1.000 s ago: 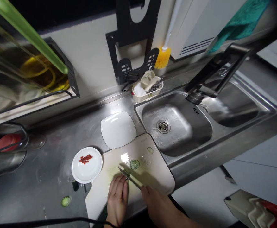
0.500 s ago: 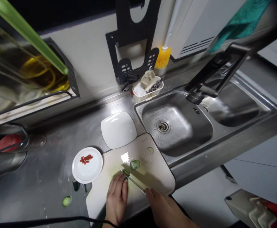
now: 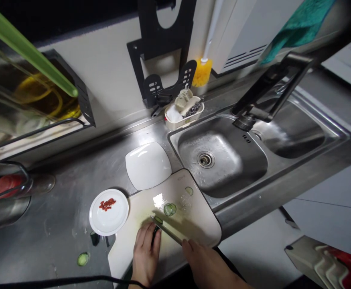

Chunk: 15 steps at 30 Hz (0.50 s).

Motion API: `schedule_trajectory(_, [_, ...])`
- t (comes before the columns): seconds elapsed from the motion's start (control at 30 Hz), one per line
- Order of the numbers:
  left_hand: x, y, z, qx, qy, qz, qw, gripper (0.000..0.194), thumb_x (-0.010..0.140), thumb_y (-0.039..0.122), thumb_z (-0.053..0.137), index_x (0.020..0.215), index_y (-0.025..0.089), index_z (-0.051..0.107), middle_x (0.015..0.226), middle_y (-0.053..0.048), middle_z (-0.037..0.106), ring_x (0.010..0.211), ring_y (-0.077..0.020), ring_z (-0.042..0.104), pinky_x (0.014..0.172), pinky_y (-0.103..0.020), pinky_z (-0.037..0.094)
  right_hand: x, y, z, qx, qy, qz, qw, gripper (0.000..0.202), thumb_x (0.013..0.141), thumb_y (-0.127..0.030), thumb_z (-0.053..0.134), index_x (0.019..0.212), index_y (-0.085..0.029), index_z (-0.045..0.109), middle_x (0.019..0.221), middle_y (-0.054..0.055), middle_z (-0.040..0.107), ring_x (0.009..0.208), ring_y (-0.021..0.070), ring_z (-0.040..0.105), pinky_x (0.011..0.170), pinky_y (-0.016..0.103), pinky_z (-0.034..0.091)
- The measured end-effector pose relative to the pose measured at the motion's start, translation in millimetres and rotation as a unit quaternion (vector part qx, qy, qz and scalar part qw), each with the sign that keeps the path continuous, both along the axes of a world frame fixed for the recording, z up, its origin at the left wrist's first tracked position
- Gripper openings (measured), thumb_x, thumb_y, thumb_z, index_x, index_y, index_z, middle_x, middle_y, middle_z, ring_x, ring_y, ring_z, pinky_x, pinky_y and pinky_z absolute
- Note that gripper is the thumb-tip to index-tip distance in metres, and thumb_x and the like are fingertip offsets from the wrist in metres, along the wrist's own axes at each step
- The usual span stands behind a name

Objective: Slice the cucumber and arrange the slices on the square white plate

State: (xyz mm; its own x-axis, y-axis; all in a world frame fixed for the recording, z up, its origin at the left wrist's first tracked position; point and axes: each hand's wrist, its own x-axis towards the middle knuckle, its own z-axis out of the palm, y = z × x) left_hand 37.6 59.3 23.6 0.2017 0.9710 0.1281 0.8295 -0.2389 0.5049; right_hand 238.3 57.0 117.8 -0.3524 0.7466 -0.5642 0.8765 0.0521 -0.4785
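While right hand (image 3: pixel 197 255) is closed around knife (image 3: pixel 168 232), left hand (image 3: pixel 147 249), fingers bent together, holds cucumber (image 3: pixel 155 230) on cutting board (image 3: pixel 203 229), just beside knife. Slices (image 3: pixel 169 209) lie beyond; round plate (image 3: pixel 115 224) with red pieces (image 3: pixel 107 204) stands nearby.

Left grip (image 3: pixel 146 252) palm-down, fingers (image 3: pixel 147 235) together; right grip (image 3: pixel 195 253) closed, right forearm (image 3: pixel 222 275) aslant.

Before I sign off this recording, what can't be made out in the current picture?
All in the head view:
- Cucumber: its remaining length, largely covered by the left hand.
- Knife: its handle, hidden in the right hand.
- Red pieces on the round plate: too small to identify.
- Red-patterned box: blurred and cut off at the lower right edge.
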Motion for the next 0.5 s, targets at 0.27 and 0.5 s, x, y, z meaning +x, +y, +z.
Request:
schedule_trajectory(0.27, [0.9, 5.1, 4.6, 0.005, 0.01, -0.005, 1.0, 0.022, 0.091, 0.025, 0.051, 0.107, 0.016, 0.061, 0.104, -0.007, 0.069, 0.102, -0.02, 0.063, 0.09, -0.034, 0.052, -3.5, 9.0, 1.6, -0.007, -0.027, 0.047, 0.999, 0.038, 0.074, 0.006, 0.038, 0.097, -0.015, 0.061, 0.088, 0.009, 0.069, 0.071, 0.0195, 0.064, 0.057, 0.026, 0.041])
schedule_trajectory(0.5, [0.4, 6.9, 6.4, 0.007, 0.005, -0.001, 1.0, 0.021, 0.09, 0.025, 0.052, 0.107, 0.017, 0.061, 0.101, -0.007, 0.069, 0.099, -0.0195, 0.064, 0.088, -0.034, 0.053, -6.3, 13.3, -0.1, -0.036, -0.044, 0.055, 0.997, 0.042, 0.072, 0.007, 0.037, 0.097, -0.015, 0.062, 0.089, 0.008, 0.07, 0.073, 0.0203, 0.065, 0.056, 0.026, 0.041])
